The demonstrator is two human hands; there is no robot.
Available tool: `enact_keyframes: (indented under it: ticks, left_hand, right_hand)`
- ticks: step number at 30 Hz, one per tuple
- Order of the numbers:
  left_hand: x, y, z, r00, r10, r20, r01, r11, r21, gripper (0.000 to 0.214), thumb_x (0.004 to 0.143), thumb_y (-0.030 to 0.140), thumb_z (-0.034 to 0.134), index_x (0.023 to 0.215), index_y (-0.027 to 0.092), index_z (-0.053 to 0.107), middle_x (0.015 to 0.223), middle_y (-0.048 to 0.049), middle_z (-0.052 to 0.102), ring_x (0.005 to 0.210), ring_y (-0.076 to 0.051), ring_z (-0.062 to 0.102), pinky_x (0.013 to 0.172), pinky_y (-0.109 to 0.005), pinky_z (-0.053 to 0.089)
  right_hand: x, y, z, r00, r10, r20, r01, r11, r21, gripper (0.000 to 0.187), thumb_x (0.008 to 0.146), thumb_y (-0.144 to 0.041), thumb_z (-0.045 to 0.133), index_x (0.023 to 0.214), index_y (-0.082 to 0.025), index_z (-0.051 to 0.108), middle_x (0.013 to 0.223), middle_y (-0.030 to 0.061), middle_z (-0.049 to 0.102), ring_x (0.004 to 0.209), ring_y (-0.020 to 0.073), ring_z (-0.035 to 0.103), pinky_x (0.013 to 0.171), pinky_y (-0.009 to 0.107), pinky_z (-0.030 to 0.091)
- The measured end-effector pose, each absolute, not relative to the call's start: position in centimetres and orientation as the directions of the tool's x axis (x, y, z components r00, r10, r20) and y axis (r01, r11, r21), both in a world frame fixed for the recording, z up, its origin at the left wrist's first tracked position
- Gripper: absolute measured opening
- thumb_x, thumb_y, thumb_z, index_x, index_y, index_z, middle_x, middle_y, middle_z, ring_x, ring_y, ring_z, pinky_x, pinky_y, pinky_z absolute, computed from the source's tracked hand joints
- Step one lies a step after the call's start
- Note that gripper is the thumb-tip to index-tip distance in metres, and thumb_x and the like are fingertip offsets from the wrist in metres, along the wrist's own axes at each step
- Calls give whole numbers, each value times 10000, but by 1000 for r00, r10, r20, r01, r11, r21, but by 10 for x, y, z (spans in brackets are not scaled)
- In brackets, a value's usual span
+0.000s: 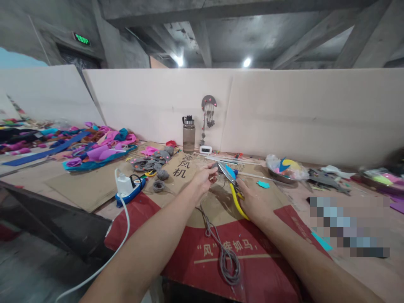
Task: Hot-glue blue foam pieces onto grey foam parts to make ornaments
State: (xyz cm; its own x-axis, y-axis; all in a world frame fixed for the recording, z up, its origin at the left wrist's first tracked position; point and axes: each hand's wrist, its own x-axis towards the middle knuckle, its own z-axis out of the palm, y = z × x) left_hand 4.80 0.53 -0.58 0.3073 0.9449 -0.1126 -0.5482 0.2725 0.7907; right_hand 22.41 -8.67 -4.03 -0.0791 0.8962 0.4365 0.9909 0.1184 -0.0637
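Above a cardboard sheet (217, 210) on a cluttered desk (362, 273), the left hand (204, 179) pinches a small grey piece (215, 165) at its fingertips while the right hand (252, 198) grips yellow-handled scissors (234, 196), blades angled toward it. The step in hand appears to be trimming; whether blade and piece touch is hard to tell. Any snip would call for a steady pinch, fingertips clear. Grey cord (234, 279) lies coiled near the front edge.
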Motion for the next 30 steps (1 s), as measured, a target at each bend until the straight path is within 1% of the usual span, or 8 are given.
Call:
enact_keyframes:
  ticks: [7, 13, 15, 18, 21, 25, 28, 30]
  left_hand:
    - [49, 4, -5, 297, 948, -114, -550, 267, 791, 187, 753, 21, 662, 886, 151, 639, 633, 31, 559, 503, -48, 507, 485, -171, 368]
    - [49, 3, -3, 287, 951, -112, -539, 257, 802, 169, 778, 19, 633, 887, 148, 643, 618, 34, 553, 498, -49, 512, 474, -166, 361]
    - [49, 4, -3, 274, 956, -104, -533, 241, 811, 157, 772, 20, 641, 873, 141, 645, 620, 29, 563, 493, -48, 511, 470, -165, 359]
    - [49, 6, -5, 235, 968, -94, -538, 210, 816, 134, 755, 7, 651, 818, 125, 635, 607, 24, 569, 480, -44, 504, 459, -158, 350]
    - [48, 9, -5, 198, 975, -101, -577, 199, 792, 150, 767, -25, 595, 801, 120, 620, 597, 15, 579, 490, -49, 527, 474, -149, 379]
    - [47, 13, -4, 204, 973, -108, -632, 215, 744, 250, 734, -88, 496, 828, 107, 622, 671, -25, 644, 551, -67, 593, 560, -163, 470]
    - [47, 14, -4, 229, 970, -80, -635, 212, 743, 280, 690, -107, 494, 832, 96, 625, 708, -47, 667, 605, -80, 624, 633, -178, 511]
    - [46, 14, -4, 243, 967, -75, -628, 216, 747, 272, 689, -94, 514, 846, 100, 623, 707, -47, 667, 612, -86, 630, 637, -186, 517]
  right_hand:
    - [223, -84, -41, -100, 895, 435, 990, 133, -46, 421, 858, -108, 444, 1267, -149, 538, 1156, 155, 650, 974, 251, 578, 760, 302, 388]
    - [221, -83, -41, -74, 902, 425, 993, 104, -49, 421, 868, -151, 444, 1277, -153, 540, 1122, 169, 660, 941, 278, 597, 740, 334, 394]
    - [222, -83, -42, -57, 905, 422, 990, 107, -94, 438, 851, -138, 447, 1278, -159, 544, 1070, 158, 677, 914, 275, 606, 736, 336, 404]
    - [226, -82, -43, -26, 896, 444, 965, 139, -224, 439, 828, -136, 460, 1255, -178, 554, 998, 126, 689, 871, 253, 613, 737, 330, 429]
    - [231, -79, -44, -8, 866, 500, 925, 196, -326, 455, 812, -153, 475, 1262, -184, 540, 1066, 130, 668, 930, 258, 614, 778, 350, 463]
    - [233, -76, -46, -51, 846, 531, 899, 271, -344, 486, 787, -131, 476, 1269, -158, 529, 1108, 148, 652, 995, 270, 605, 836, 384, 483]
    - [231, -74, -47, -78, 827, 556, 891, 309, -334, 484, 786, -121, 472, 1265, -161, 533, 1148, 154, 632, 1029, 264, 598, 869, 387, 487]
    - [231, -74, -48, -71, 827, 557, 887, 308, -343, 494, 785, -122, 475, 1273, -169, 529, 1165, 154, 622, 1049, 266, 595, 888, 395, 486]
